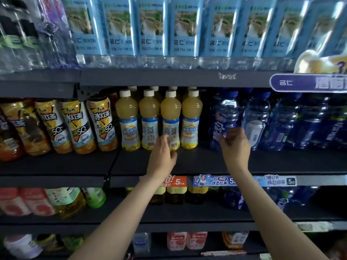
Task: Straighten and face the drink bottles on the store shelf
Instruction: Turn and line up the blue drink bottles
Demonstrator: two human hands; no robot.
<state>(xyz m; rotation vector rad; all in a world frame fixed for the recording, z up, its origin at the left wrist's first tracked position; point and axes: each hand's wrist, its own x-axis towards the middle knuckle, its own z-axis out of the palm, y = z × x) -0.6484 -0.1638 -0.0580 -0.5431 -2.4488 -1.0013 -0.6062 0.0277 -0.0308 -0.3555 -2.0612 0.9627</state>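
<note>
Several yellow juice bottles with white caps stand in a row on the middle shelf [197,160]. My left hand [163,151] grips the lower part of the third yellow bottle [170,113], whose label is turned sideways with a QR code facing out. The second yellow bottle [149,117] also shows its QR code; the first [127,117] and fourth [191,117] face front. My right hand [235,145] hovers with loosely curled fingers just in front of a dark blue bottle [223,117] and holds nothing.
Iced tea bottles [101,124] lean at the left of the yellow row. More blue bottles [281,124] fill the right side. Light blue water bottles [152,27] line the shelf above. Price tags [212,181] run along the shelf edge; other drinks stand below.
</note>
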